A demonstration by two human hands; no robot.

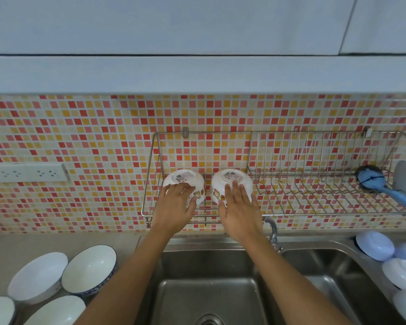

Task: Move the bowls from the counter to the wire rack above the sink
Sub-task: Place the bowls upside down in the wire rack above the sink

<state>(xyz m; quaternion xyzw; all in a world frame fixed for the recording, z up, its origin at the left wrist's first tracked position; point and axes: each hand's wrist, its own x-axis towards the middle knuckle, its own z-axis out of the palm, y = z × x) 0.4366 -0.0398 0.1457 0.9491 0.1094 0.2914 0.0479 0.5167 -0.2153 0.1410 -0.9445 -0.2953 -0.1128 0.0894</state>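
Two white bowls with cartoon prints sit upside down in the left part of the wire rack (279, 213) on the tiled wall. My left hand (174, 207) grips the left bowl (185, 180) from the front, fingers over its side. My right hand (239, 209) lies flat on the right bowl (231, 178), thumb and fingers spread around it. The two bowls stand close together, almost touching. Several white bowls (89, 269) lie upright on the counter at the lower left.
A steel double sink (206, 266) lies below the rack, with a tap (272, 231) behind it. A blue brush (370, 180) lies in the rack's right end. Pale bowls or lids (374, 245) are stacked at the right. A wall socket (26, 172) is at the left.
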